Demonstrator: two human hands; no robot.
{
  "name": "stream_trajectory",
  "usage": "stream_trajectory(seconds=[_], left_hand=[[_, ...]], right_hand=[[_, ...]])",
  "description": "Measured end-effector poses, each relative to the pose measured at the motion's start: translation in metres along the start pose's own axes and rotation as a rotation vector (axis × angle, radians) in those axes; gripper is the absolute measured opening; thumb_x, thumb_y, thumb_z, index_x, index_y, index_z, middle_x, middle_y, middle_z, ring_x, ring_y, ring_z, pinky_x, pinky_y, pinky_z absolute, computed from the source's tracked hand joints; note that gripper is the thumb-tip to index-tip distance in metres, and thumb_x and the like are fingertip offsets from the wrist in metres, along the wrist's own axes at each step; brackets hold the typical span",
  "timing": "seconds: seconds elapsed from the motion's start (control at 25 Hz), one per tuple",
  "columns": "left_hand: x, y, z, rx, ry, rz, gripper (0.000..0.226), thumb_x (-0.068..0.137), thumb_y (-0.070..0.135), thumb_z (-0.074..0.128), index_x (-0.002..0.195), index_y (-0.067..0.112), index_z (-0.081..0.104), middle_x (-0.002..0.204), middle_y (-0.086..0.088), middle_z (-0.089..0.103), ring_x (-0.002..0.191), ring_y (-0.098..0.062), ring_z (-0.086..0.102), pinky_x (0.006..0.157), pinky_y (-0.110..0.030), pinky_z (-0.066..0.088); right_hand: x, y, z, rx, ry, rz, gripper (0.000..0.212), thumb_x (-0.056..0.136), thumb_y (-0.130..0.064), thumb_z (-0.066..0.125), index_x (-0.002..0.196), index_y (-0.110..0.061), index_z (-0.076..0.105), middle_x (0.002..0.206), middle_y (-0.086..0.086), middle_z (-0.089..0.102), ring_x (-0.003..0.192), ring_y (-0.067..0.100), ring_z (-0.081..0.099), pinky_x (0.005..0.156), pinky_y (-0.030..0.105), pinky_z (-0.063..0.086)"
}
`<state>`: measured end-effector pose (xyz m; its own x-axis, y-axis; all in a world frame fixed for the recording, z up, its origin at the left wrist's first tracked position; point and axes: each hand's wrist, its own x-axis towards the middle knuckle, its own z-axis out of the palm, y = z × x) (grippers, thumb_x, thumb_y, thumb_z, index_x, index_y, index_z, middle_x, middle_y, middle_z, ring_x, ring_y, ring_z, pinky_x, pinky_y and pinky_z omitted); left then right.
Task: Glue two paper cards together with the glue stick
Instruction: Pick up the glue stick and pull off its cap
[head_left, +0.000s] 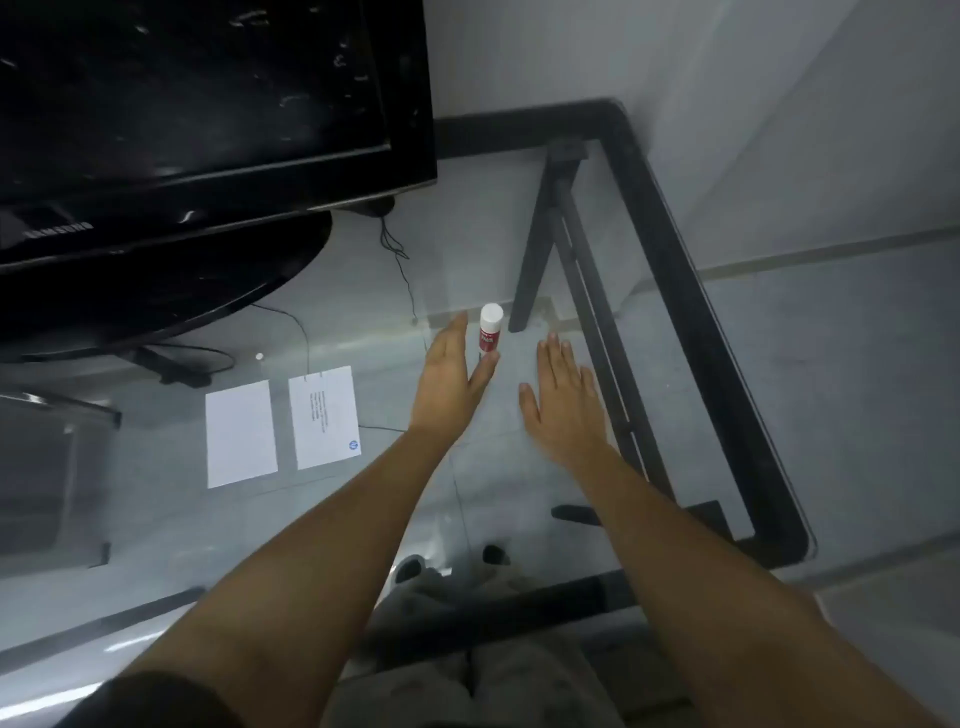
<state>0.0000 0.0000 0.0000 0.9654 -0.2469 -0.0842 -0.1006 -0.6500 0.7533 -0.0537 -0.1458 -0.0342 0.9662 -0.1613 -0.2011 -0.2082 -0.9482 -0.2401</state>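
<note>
A white glue stick (490, 327) with a red label and white cap stands upright on the glass table (363, 499). My left hand (451, 384) is right beside it, fingers spread; its thumb tip touches the base of the stick and its fingers pass along the stick's left side. My right hand (563, 395) lies flat and open on the glass just right of the stick, holding nothing. Two white paper cards lie side by side to the left: a blank card (240, 434) and a printed card (324, 417) with small text and a blue logo.
A black monitor (208, 104) on a wide black stand (156, 291) fills the back left, with thin cables (400, 260) trailing over the glass. The table's black metal frame (691, 291) runs along the right edge and front. Floor and my legs show through the glass.
</note>
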Motion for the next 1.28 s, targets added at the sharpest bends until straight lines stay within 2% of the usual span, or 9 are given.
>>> stream_trajectory(seconds=[0.32, 0.44, 0.56, 0.64, 0.72, 0.88, 1.0, 1.08, 1.28], left_hand=[[0.023, 0.007, -0.001, -0.165, -0.004, 0.040, 0.023, 0.089, 0.027, 0.059, 0.100, 0.020, 0.041, 0.098, -0.001, 0.056, 0.088, -0.014, 0.053, 0.070, -0.015, 0.039], [0.012, 0.010, -0.013, -0.202, 0.006, 0.030, 0.022, 0.094, 0.028, 0.048, 0.111, 0.015, 0.041, 0.100, -0.006, 0.050, 0.082, -0.014, 0.052, 0.070, -0.017, 0.043], [-0.004, 0.010, -0.029, -0.181, 0.017, 0.008, 0.032, 0.096, 0.031, 0.041, 0.119, 0.009, 0.043, 0.102, -0.002, 0.045, 0.075, -0.006, 0.048, 0.062, -0.009, 0.037], [-0.015, 0.007, -0.039, -0.182, -0.032, -0.020, 0.029, 0.095, 0.032, 0.045, 0.115, 0.011, 0.043, 0.093, 0.001, 0.047, 0.070, -0.006, 0.048, 0.057, -0.010, 0.038], [-0.024, 0.005, -0.044, -0.176, -0.064, -0.010, 0.021, 0.093, 0.031, 0.048, 0.105, 0.014, 0.041, 0.083, 0.004, 0.047, 0.064, -0.007, 0.046, 0.054, -0.009, 0.040], [-0.031, 0.008, -0.053, -0.173, -0.067, 0.029, 0.019, 0.093, 0.031, 0.050, 0.094, 0.015, 0.039, 0.073, 0.006, 0.045, 0.058, -0.008, 0.042, 0.051, -0.008, 0.038], [-0.033, 0.008, -0.060, -0.167, -0.071, 0.052, 0.020, 0.093, 0.032, 0.049, 0.094, 0.014, 0.039, 0.073, 0.006, 0.044, 0.058, -0.008, 0.042, 0.052, -0.009, 0.038], [-0.035, 0.007, -0.061, -0.164, -0.077, 0.053, 0.020, 0.093, 0.032, 0.049, 0.094, 0.015, 0.039, 0.073, 0.007, 0.044, 0.058, -0.008, 0.041, 0.051, -0.009, 0.037], [-0.052, -0.018, -0.064, -0.085, -0.104, -0.037, 0.022, 0.093, 0.038, 0.046, 0.098, 0.019, 0.038, 0.078, 0.008, 0.045, 0.062, -0.008, 0.045, 0.051, -0.013, 0.033]], right_hand=[[0.000, 0.003, 0.004, -0.045, 0.048, -0.016, 0.062, 0.095, -0.045, 0.018, 0.147, -0.015, 0.000, 0.157, 0.005, 0.001, 0.143, 0.020, -0.002, 0.112, 0.037, -0.005], [-0.002, 0.000, -0.006, 0.047, -0.003, -0.022, 0.060, 0.097, -0.043, 0.023, 0.147, -0.014, 0.007, 0.157, 0.005, 0.005, 0.144, 0.021, 0.001, 0.113, 0.037, -0.003], [0.006, -0.007, -0.035, 0.390, -0.002, 0.089, 0.047, 0.097, -0.037, 0.037, 0.139, -0.015, 0.035, 0.149, 0.007, 0.034, 0.137, 0.025, 0.029, 0.112, 0.036, 0.021], [0.011, -0.019, -0.060, 0.751, 0.015, 0.183, 0.036, 0.096, -0.036, 0.042, 0.123, -0.016, 0.054, 0.125, 0.004, 0.057, 0.117, 0.021, 0.052, 0.094, 0.028, 0.041], [0.010, -0.036, -0.079, 0.945, 0.014, 0.176, 0.036, 0.092, -0.046, 0.044, 0.113, -0.021, 0.061, 0.106, -0.007, 0.063, 0.100, 0.011, 0.061, 0.077, 0.020, 0.043], [0.006, -0.063, -0.097, 0.970, -0.063, 0.049, 0.041, 0.084, -0.052, 0.054, 0.116, -0.027, 0.060, 0.106, -0.012, 0.061, 0.097, 0.003, 0.058, 0.074, 0.012, 0.040], [0.007, -0.067, -0.100, 0.971, -0.090, -0.030, 0.024, 0.085, -0.037, 0.062, 0.105, -0.024, 0.065, 0.098, -0.013, 0.064, 0.094, 0.001, 0.060, 0.081, 0.014, 0.046], [0.010, -0.066, -0.102, 0.967, -0.107, -0.030, 0.010, 0.085, -0.034, 0.063, 0.094, -0.032, 0.065, 0.088, -0.021, 0.063, 0.083, -0.010, 0.060, 0.071, 0.007, 0.045], [0.040, -0.056, -0.109, 0.963, 0.165, 0.083, 0.023, 0.085, -0.032, 0.063, 0.107, -0.030, 0.062, 0.095, -0.023, 0.059, 0.079, -0.011, 0.056, 0.064, 0.006, 0.041]])
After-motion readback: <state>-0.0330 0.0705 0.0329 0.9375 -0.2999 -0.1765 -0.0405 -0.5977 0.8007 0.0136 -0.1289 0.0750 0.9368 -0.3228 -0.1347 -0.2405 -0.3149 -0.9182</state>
